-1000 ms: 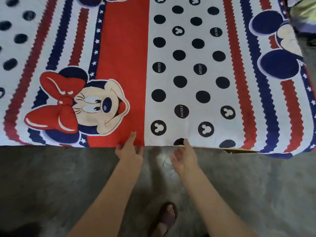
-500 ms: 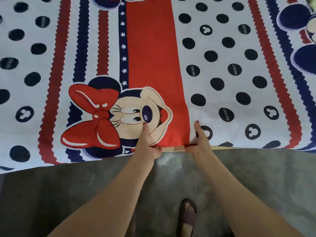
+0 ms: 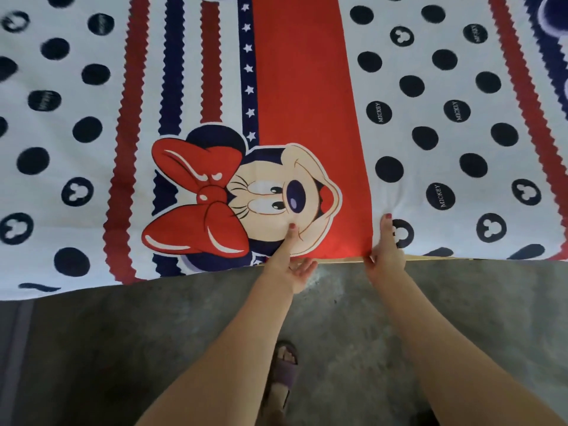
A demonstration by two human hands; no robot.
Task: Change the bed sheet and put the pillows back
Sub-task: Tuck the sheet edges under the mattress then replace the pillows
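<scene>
Both arms reach straight out and down to the near edge of the bed. The left hand (image 3: 289,265) pinches the hem of the bed sheet (image 3: 301,96), thumb laid flat on top over the printed cartoon face, the other fingers curled beneath the edge. The right hand (image 3: 385,256) grips the same hem just to the side, thumb up on the white dotted band, fingers tucked under the cloth. Small creases fan out from the right thumb.

The sheet lies spread flat across the bed, red and navy stripes, dark dots, a big red bow. A thin pale strip of the bed edge (image 3: 430,257) shows just below the hem on the right. Below lies a grey concrete floor (image 3: 123,348), and one foot in a purple sandal (image 3: 284,370) stands between the forearms.
</scene>
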